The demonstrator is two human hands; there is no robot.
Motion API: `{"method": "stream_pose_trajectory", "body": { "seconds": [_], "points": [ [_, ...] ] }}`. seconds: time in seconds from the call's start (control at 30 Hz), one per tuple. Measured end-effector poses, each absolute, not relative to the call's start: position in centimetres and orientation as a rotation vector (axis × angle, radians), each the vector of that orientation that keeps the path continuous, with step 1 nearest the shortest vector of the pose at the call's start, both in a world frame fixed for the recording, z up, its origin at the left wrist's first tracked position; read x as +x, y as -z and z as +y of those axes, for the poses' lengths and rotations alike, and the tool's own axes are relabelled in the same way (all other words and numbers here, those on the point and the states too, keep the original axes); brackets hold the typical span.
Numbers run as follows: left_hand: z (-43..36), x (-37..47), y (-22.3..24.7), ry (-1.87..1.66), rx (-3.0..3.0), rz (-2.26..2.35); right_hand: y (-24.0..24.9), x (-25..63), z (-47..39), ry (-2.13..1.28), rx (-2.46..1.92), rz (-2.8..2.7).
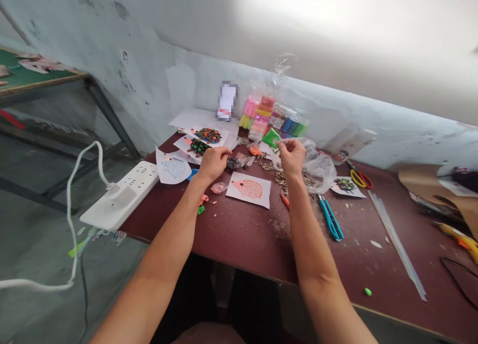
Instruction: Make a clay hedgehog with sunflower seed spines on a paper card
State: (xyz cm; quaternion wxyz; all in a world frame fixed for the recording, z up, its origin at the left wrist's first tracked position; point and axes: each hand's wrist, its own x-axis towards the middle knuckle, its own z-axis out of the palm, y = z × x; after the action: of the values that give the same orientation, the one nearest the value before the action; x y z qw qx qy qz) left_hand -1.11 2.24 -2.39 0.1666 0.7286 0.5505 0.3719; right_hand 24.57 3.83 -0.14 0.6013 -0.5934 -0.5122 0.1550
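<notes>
My right hand (293, 156) is raised over the back of the table, thumb and fingers pinched at the corner of a green clay packet (271, 138). My left hand (215, 163) is closed near a small dark clear-wrapped packet (233, 163); whatever its fingers hold is too small to make out. Between my forearms lies a white card with an orange hedgehog drawing (248, 189). Striped sunflower seeds (281, 178) are scattered beneath my right hand, beside a crumpled clear bag (321, 171). A clear-wrapped pinkish piece (218, 187) sits left of the card.
Finished hedgehog cards (209, 136) and a blue drawing (172, 168) lie left. Wrapped coloured clay (261, 116) and a phone (227, 101) stand behind. To the right are a blue cutter (330, 218), scissors (360, 177), glue sticks (398, 245). A power strip (121, 197) overhangs the left edge.
</notes>
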Motion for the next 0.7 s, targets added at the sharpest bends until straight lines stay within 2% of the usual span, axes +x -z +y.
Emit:
{"method": "stream_pose_trajectory", "body": {
  "seconds": [0.13,0.33,0.43,0.53,0.7],
  "points": [
    [2.2,-0.6,2.9,-1.052,2.071,1.527,0.5,24.5,3.6,-0.387,-1.420,-1.219],
    [2.1,-0.2,3.3,-1.055,2.140,1.524,2.3,21.6,3.5,-0.637,-1.506,-1.323],
    [1.8,0.4,3.0,-1.032,2.286,1.370,3.2,20.1,4.1,-0.716,-1.528,-1.419],
    [1.4,1.1,3.0,-0.881,2.450,1.227,3.6,19.0,4.9,-0.722,-1.517,-1.536],
    [1.4,1.0,3.7,-0.653,2.541,1.310,3.7,18.3,5.9,-0.704,-1.491,-1.701]
  ]
}}
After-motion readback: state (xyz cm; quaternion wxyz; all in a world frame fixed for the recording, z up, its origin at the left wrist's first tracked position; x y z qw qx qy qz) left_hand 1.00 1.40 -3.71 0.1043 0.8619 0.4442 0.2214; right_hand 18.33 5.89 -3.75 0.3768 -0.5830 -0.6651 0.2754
